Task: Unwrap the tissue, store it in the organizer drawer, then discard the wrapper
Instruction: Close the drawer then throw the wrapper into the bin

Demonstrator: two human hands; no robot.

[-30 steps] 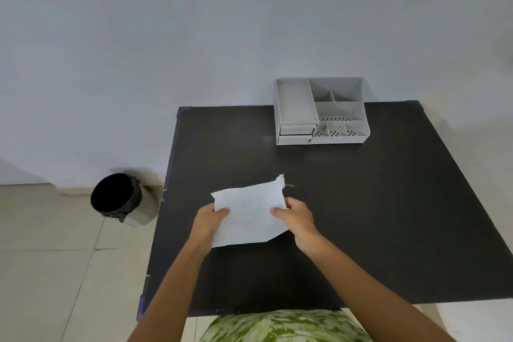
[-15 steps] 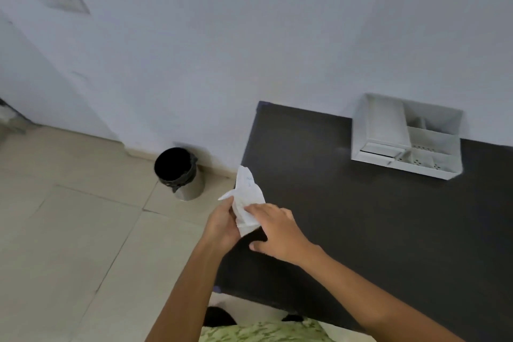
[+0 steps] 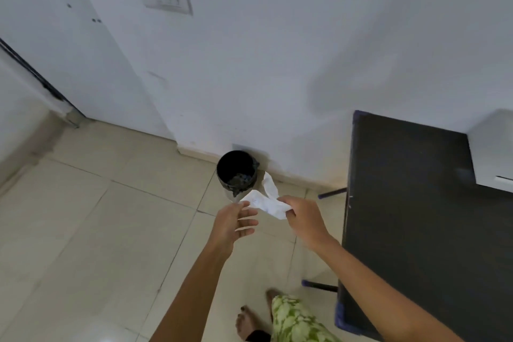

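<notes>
A crumpled white wrapper (image 3: 268, 200) hangs in the air over the floor, just right of and in front of a black-lined trash bin (image 3: 236, 172). My right hand (image 3: 304, 216) pinches the wrapper's right end. My left hand (image 3: 236, 221) is beside the wrapper's left tip with fingers apart, touching or nearly touching it. Only a corner of the grey organizer (image 3: 491, 153) shows at the right edge, on the black table (image 3: 410, 203). The tissue is not visible.
The bin stands on the tiled floor against the white wall. The table's left edge and its dark legs (image 3: 330, 193) are right of my arms. My bare feet (image 3: 247, 322) are below. A door frame (image 3: 41, 78) is far left.
My view has swung left from the table toward the floor and bin. The wrapper went from flat, to bunched in both hands, to held by the right hand near the bin; the left hand has opened.
</notes>
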